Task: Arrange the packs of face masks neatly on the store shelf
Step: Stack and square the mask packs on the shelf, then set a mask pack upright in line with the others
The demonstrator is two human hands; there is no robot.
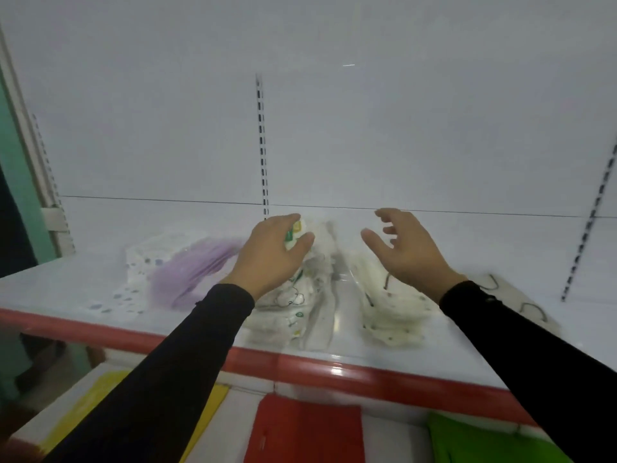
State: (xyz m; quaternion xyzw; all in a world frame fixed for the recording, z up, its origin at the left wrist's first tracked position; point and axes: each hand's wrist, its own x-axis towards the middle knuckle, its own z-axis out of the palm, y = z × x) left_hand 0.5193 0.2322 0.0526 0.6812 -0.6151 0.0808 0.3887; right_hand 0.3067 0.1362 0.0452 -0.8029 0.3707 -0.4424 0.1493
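Several clear packs of face masks lie on the white shelf (pixel 100 282). My left hand (pixel 270 255) grips the far end of a white pack with green print (pixel 300 305) in the middle. A cream speckled pack (pixel 390 315) lies to its right, and my right hand (pixel 407 252) hovers over it, fingers spread, holding nothing. A purple pack (pixel 193 269) lies at the left on a white dotted pack (pixel 140 262). The image is blurred by motion.
The shelf has a red front edge (pixel 300 365) and a white back panel with slotted uprights (pixel 262 145). Loose ear loops (pixel 531 309) lie at the right. Below are yellow (pixel 83 406), red (pixel 307 432) and green (pixel 484 442) items on a lower shelf.
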